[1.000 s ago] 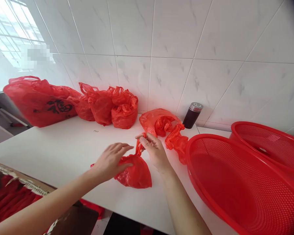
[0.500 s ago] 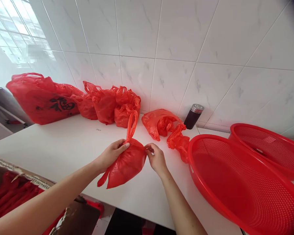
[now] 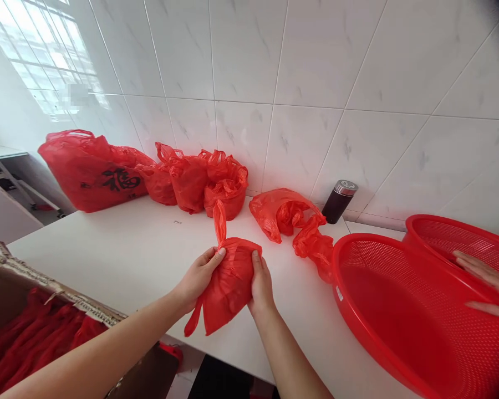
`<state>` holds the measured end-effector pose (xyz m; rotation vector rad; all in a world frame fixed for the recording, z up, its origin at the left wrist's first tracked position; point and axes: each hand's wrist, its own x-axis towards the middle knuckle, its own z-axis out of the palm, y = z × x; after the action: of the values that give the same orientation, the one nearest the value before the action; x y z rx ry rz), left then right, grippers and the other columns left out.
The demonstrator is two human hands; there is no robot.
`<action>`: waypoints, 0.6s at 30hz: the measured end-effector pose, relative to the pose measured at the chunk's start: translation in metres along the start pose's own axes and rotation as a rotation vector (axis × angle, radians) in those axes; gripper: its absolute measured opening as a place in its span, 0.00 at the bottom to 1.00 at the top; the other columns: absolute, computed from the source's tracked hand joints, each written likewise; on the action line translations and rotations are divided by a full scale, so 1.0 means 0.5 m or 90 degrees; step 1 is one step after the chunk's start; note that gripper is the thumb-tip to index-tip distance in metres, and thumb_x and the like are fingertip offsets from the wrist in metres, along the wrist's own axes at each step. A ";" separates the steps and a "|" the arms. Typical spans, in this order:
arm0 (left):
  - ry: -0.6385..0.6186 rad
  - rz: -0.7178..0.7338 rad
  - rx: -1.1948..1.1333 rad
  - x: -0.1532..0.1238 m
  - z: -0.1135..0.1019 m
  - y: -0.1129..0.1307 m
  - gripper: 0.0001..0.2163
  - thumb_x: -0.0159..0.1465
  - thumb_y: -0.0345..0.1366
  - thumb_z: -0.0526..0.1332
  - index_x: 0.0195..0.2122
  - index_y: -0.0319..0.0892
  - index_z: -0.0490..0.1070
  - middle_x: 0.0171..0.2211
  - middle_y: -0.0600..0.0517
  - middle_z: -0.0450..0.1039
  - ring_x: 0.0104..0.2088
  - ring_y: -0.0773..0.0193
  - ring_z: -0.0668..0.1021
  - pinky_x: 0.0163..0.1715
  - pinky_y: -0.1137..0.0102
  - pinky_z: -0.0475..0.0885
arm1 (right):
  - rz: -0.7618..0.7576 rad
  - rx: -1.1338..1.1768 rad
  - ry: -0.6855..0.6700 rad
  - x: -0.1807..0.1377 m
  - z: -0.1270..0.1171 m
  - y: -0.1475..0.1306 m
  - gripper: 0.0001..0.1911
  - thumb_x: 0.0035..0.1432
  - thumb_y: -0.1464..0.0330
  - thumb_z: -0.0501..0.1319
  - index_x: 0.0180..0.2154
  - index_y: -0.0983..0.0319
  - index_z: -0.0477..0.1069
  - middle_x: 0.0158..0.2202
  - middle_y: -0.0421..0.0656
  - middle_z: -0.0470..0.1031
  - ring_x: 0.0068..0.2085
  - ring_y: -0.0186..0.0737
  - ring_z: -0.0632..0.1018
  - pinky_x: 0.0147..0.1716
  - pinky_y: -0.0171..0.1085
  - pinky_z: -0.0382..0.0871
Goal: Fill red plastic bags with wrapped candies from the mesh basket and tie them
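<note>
A filled red plastic bag is held between both my hands over the white table. One handle loop stands up at its top and another loop hangs at the lower left. My left hand grips the bag's left side near the gathered neck, thumb on top. On the other side, my right hand is closed around the bag's right edge, with its thumb on the front. What the bag contains is hidden by the plastic.
Several red bags stand along the tiled wall, with crumpled red bags and a dark flask further right. Red perforated baskets fill the right side; another person's hand reaches over them. A cardboard box is at the lower left.
My right hand has gone from pinching the bag's right corner to clasping its side. The bag is turned slightly. Another person's hand has appeared over the baskets. The view has shifted left.
</note>
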<state>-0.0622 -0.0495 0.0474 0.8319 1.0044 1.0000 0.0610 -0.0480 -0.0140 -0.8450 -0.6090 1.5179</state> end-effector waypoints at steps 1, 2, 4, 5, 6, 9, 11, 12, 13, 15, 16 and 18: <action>0.005 -0.003 0.016 -0.002 -0.002 -0.006 0.15 0.62 0.48 0.61 0.43 0.44 0.68 0.36 0.51 0.77 0.35 0.59 0.80 0.38 0.65 0.77 | -0.007 -0.004 0.038 0.003 0.000 -0.002 0.25 0.58 0.48 0.57 0.48 0.59 0.69 0.49 0.47 0.76 0.49 0.47 0.77 0.42 0.41 0.74; 0.011 -0.006 0.032 -0.003 -0.007 -0.009 0.16 0.61 0.49 0.61 0.43 0.44 0.68 0.36 0.50 0.77 0.35 0.59 0.81 0.38 0.65 0.77 | -0.009 -0.006 0.060 0.006 0.000 -0.003 0.25 0.58 0.48 0.57 0.47 0.59 0.69 0.48 0.46 0.76 0.48 0.47 0.77 0.41 0.40 0.74; 0.033 0.005 0.072 -0.001 -0.024 -0.011 0.17 0.60 0.50 0.61 0.43 0.44 0.68 0.37 0.50 0.77 0.35 0.59 0.81 0.37 0.65 0.77 | 0.000 -0.005 0.058 0.012 -0.002 0.001 0.25 0.57 0.47 0.57 0.46 0.59 0.69 0.48 0.46 0.76 0.48 0.46 0.77 0.39 0.39 0.75; 0.053 0.024 0.105 0.002 -0.036 -0.008 0.17 0.60 0.51 0.61 0.42 0.44 0.68 0.36 0.49 0.77 0.34 0.59 0.81 0.36 0.65 0.77 | 0.014 -0.010 0.046 0.014 -0.005 0.005 0.25 0.57 0.47 0.57 0.47 0.59 0.69 0.48 0.46 0.76 0.48 0.46 0.77 0.38 0.38 0.74; 0.080 0.050 0.142 0.006 -0.051 -0.002 0.18 0.60 0.52 0.60 0.42 0.44 0.68 0.35 0.49 0.77 0.33 0.59 0.81 0.35 0.65 0.77 | 0.036 -0.025 0.034 0.015 -0.008 0.009 0.25 0.57 0.48 0.58 0.47 0.59 0.68 0.48 0.46 0.76 0.46 0.45 0.78 0.36 0.38 0.74; 0.175 0.121 0.260 0.025 -0.118 0.032 0.20 0.60 0.55 0.58 0.43 0.44 0.68 0.32 0.50 0.76 0.29 0.60 0.79 0.30 0.66 0.76 | 0.100 -0.132 0.005 0.013 -0.036 0.018 0.25 0.57 0.52 0.60 0.51 0.59 0.64 0.43 0.46 0.78 0.39 0.43 0.80 0.32 0.38 0.73; 0.233 0.141 0.335 0.038 -0.178 0.068 0.21 0.60 0.55 0.57 0.43 0.44 0.68 0.31 0.51 0.76 0.29 0.61 0.78 0.30 0.68 0.74 | 0.099 -0.212 -0.001 0.006 -0.067 0.012 0.24 0.57 0.55 0.60 0.52 0.59 0.63 0.43 0.46 0.77 0.37 0.42 0.80 0.31 0.37 0.71; 0.266 0.151 0.387 0.043 -0.210 0.088 0.21 0.60 0.55 0.57 0.43 0.43 0.68 0.32 0.52 0.75 0.31 0.61 0.78 0.32 0.68 0.74 | 0.085 -0.244 0.001 0.002 -0.086 0.005 0.23 0.58 0.55 0.59 0.51 0.59 0.63 0.43 0.46 0.77 0.37 0.41 0.79 0.32 0.37 0.71; 0.305 0.159 0.446 0.048 -0.244 0.109 0.21 0.60 0.55 0.56 0.43 0.43 0.69 0.33 0.52 0.75 0.33 0.61 0.77 0.34 0.69 0.73 | 0.067 -0.274 0.008 -0.002 -0.105 -0.004 0.21 0.58 0.56 0.59 0.49 0.59 0.64 0.44 0.46 0.77 0.37 0.40 0.79 0.32 0.36 0.70; 0.403 0.167 0.576 0.054 -0.309 0.147 0.20 0.61 0.53 0.55 0.44 0.41 0.69 0.35 0.53 0.73 0.39 0.59 0.76 0.41 0.66 0.70 | 0.026 -0.335 0.028 -0.010 -0.143 -0.027 0.19 0.59 0.55 0.57 0.46 0.60 0.65 0.43 0.46 0.76 0.37 0.40 0.78 0.31 0.36 0.70; 0.444 0.164 0.642 0.056 -0.339 0.164 0.21 0.62 0.52 0.55 0.45 0.41 0.69 0.37 0.53 0.72 0.43 0.56 0.75 0.46 0.63 0.68 | 0.002 -0.369 0.040 -0.011 -0.162 -0.041 0.18 0.59 0.55 0.57 0.45 0.60 0.66 0.42 0.46 0.75 0.37 0.40 0.77 0.31 0.36 0.70; 0.496 0.127 0.757 0.059 -0.390 0.187 0.22 0.62 0.52 0.53 0.47 0.39 0.68 0.39 0.51 0.72 0.49 0.47 0.73 0.51 0.55 0.65 | -0.074 -0.456 0.077 -0.009 -0.198 -0.072 0.17 0.60 0.54 0.55 0.43 0.60 0.66 0.41 0.46 0.75 0.37 0.41 0.77 0.32 0.37 0.70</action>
<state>-0.2651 0.0294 0.0605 1.5634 2.3186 0.8407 0.1618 -0.0576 -0.0439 -1.4013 -1.1189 1.1272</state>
